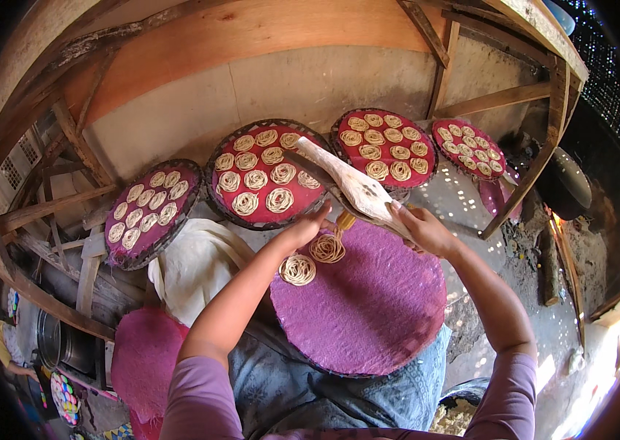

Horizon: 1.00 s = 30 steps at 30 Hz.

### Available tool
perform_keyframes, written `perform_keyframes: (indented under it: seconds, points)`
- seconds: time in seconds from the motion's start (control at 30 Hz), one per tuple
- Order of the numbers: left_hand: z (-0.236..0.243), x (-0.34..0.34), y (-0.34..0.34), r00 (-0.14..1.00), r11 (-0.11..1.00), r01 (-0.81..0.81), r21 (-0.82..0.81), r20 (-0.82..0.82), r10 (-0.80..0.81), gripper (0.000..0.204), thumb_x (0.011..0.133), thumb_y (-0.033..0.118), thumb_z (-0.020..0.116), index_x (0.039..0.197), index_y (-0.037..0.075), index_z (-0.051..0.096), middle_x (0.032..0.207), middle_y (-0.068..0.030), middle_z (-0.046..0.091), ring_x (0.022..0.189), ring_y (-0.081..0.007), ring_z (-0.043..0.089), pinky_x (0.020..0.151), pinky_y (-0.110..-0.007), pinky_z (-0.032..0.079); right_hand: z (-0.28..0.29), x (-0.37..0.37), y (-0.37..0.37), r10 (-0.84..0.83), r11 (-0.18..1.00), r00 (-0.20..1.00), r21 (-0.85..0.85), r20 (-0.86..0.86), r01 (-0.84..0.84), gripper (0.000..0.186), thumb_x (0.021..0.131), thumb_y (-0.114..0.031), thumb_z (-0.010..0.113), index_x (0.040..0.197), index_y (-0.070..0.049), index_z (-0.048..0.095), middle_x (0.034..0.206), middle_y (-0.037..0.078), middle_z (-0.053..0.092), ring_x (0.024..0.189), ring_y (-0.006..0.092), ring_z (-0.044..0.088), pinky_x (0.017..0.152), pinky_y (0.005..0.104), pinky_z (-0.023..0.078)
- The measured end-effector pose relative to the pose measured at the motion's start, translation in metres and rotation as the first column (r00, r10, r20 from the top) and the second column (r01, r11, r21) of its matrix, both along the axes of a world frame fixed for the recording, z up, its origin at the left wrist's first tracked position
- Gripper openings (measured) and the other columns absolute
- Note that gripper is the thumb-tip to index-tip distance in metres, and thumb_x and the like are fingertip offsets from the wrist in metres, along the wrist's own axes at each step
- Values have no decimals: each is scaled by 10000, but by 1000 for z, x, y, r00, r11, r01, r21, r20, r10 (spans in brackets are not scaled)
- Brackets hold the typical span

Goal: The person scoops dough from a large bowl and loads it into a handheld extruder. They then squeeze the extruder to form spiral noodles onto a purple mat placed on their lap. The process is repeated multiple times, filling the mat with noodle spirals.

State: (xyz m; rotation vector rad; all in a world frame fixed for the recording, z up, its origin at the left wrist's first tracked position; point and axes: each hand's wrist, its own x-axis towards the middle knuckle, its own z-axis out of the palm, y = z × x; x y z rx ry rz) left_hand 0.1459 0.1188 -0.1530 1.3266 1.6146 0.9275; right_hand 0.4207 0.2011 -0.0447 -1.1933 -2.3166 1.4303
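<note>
Across the middle, a two-armed hand press [357, 183] with a whitish, dough-smeared upper arm is tilted over a round purple cloth-covered tray [379, 315] on my lap. My left hand [311, 226] is closed about its lower part, fingers partly hidden. At the near right end, my right hand [425, 230] grips the press with the thumb on top. Below the press, a yellowish nozzle [345, 220] sits over a coil of thin dough strands [327, 248], and strands hang down to it. Beside that coil lies another round dough coil [297, 270], apart from my hands.
Beyond the lap tray, round trays [264, 176] of dough coils lean in a row by the wall. A pale cloth [200, 268] and a pink-purple cloth [145, 359] lie left. At right, a dark pot [568, 183] stands over a fire; a dough-filled bowl [460, 411] is below.
</note>
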Motion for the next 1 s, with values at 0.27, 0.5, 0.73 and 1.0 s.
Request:
perform_keyframes:
  seconds: [0.27, 0.5, 0.73, 1.0]
  points:
    - [42, 16, -32, 938, 851, -85, 519, -246, 244, 711, 983, 591, 247, 1399, 29, 377, 1450, -170, 397, 1340, -300, 364, 1109, -440, 279, 13, 18, -6, -46, 999, 997, 8, -56, 46, 742, 940, -646, 394, 1118, 48, 587, 772, 83, 585, 650, 134, 572, 554, 285, 472]
    - [106, -1, 46, 121, 715, -443, 540, 827, -550, 673, 920, 665, 316, 946, 60, 610, 891, -79, 596, 868, -247, 575, 923, -420, 432, 28, 23, 16, 132, 970, 991, -205, 16, -126, 725, 937, -682, 316, 991, -27, 624, 654, 26, 529, 548, 98, 494, 479, 281, 394]
    - [53, -2, 89, -311, 821, -556, 132, 883, -352, 692, 897, 725, 140, 642, 143, 415, 563, 11, 374, 535, -165, 386, 608, -352, 371, 30, -7, 30, 34, 996, 937, 62, 349, -59, 791, 901, -735, 296, 799, -24, 628, 571, 56, 515, 454, 158, 493, 425, 332, 404]
    - [65, 0, 77, -295, 789, -571, 228, 840, -456, 643, 917, 684, 210, 606, 159, 411, 526, 35, 371, 484, -142, 371, 574, -317, 365, 50, 1, 18, 3, 992, 940, 121, 341, -46, 752, 913, -701, 346, 996, -31, 675, 577, 75, 528, 465, 178, 539, 472, 345, 483]
